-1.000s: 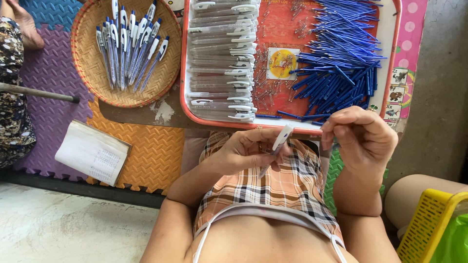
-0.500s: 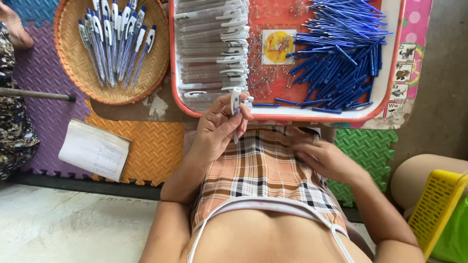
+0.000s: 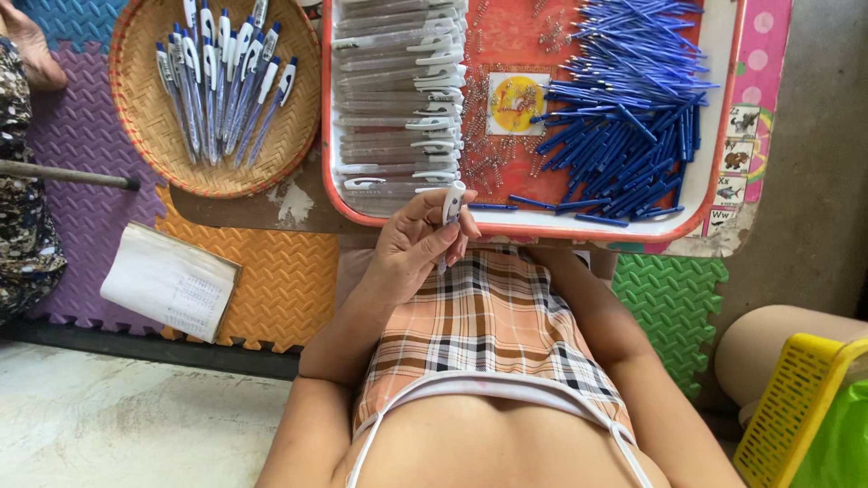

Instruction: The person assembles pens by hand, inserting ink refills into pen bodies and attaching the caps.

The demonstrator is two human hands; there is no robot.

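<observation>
My left hand (image 3: 418, 248) is shut on a clear pen barrel with a white clip (image 3: 451, 206), held upright just in front of the near rim of the red tray (image 3: 542, 228). On the tray lie rows of clear barrels with white clips (image 3: 398, 99), a scatter of small springs (image 3: 479, 136) and a heap of blue refills (image 3: 624, 117). My right forearm (image 3: 597, 316) runs along my plaid-covered lap toward the tray's underside. The right hand itself is hidden.
A round woven basket (image 3: 136, 136) at the upper left holds several assembled white-and-blue pens (image 3: 221, 86). A paper notebook (image 3: 170, 282) lies on the orange foam mat. Another person in patterned clothing (image 3: 23, 208) sits at the far left beside a stick (image 3: 63, 173). A yellow plastic basket (image 3: 796, 416) stands at the lower right.
My right hand has let go of the pen, dropped to my lap and gone out of sight under the tray. My left hand has carried the barrel up to the tray's near rim.
</observation>
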